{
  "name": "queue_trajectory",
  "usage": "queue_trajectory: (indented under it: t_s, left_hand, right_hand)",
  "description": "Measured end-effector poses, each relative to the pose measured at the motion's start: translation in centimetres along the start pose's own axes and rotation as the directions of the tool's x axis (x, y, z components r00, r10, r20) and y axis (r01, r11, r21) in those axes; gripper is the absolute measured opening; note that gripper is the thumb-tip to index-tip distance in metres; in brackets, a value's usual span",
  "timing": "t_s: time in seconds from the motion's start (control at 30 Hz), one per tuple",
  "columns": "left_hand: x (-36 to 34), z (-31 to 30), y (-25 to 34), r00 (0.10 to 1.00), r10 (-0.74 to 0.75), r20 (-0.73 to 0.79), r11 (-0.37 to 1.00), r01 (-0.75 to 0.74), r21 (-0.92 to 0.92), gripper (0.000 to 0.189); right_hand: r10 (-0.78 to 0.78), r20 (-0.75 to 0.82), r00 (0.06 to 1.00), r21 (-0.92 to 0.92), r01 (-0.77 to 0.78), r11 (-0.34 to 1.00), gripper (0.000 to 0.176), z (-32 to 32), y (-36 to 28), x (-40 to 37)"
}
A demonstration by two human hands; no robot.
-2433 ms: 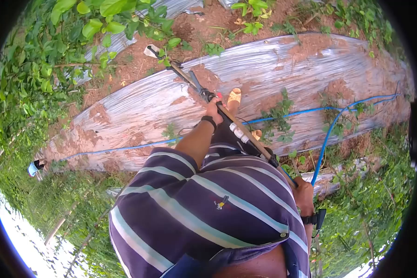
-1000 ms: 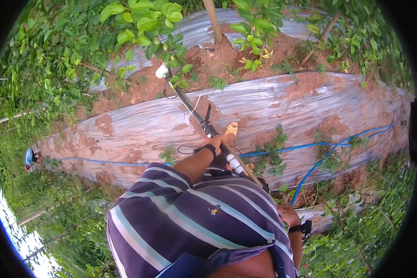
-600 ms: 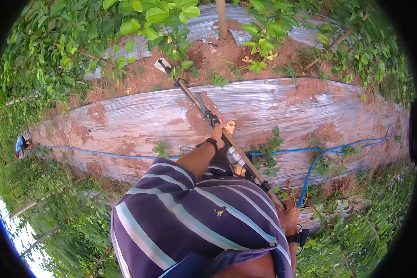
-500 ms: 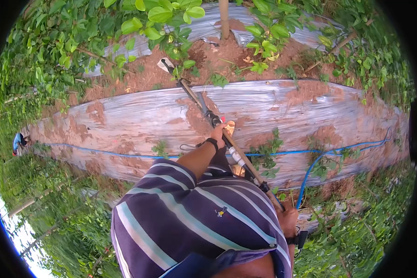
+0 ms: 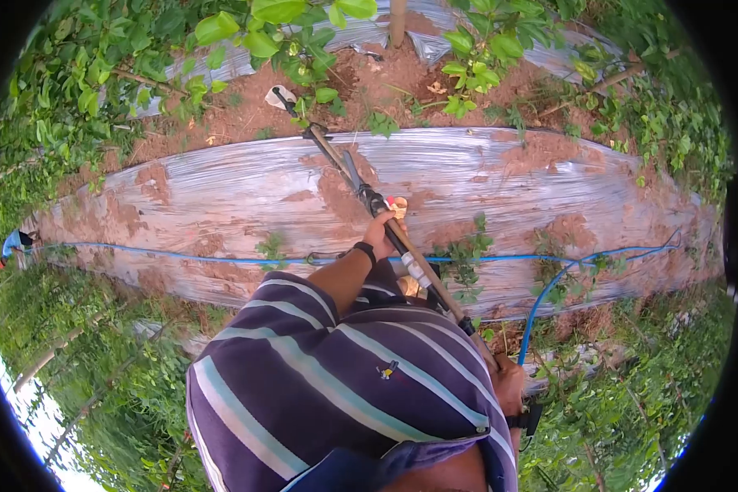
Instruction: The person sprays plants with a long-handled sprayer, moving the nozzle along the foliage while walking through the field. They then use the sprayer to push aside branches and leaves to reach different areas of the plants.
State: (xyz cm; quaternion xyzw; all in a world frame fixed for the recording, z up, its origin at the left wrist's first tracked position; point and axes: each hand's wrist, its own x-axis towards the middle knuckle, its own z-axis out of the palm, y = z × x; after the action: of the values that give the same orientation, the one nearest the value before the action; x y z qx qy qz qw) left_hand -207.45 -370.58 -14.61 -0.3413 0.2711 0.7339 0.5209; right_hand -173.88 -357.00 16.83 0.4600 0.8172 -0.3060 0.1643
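My left hand (image 5: 381,235), with a black band on the wrist, is closed around the middle of a long pole tool (image 5: 343,161). The pole runs up and left across the bed to a pale head (image 5: 276,96) among the leaves above the red soil. My right hand (image 5: 509,382), wearing a black watch, grips the pole's near end low at the right. A blue hose (image 5: 547,289) loops from that end out over the bed. My striped shirt fills the bottom of the view.
A silver plastic-covered bed (image 5: 221,193) with red soil patches crosses the view, with small weeds (image 5: 466,250) growing through it. My sandalled foot (image 5: 398,205) rests on it. A wooden post (image 5: 398,16) stands beyond. Leafy vines crowd both sides. A person in blue (image 5: 12,242) is far left.
The view has swung slightly and the pole's head has shifted up and left over the soil. Both hands keep their grip on the pole.
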Motion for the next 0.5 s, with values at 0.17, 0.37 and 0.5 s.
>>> queue_trajectory:
  t_s: [0.17,0.37,0.5]
  left_hand:
    - [0.6,1.2,0.0,0.996,-0.011,-0.090,1.000,0.011,0.002,0.019]
    - [-0.3,2.2,0.4,0.984,0.030,-0.174,0.996,-0.015,0.083,0.015]
    - [1.5,0.0,0.3,0.988,0.073,-0.134,0.991,-0.057,0.121,0.016]
  right_hand:
    - [0.028,0.021,0.999,-0.046,-0.027,0.999,0.032,-0.2,0.6,0.5]
    - [0.057,0.113,0.992,0.005,-0.058,0.998,0.034,-0.4,1.2,0.2]
    - [-0.013,0.096,0.995,-0.032,0.016,0.999,0.033,0.3,2.4,-0.1]
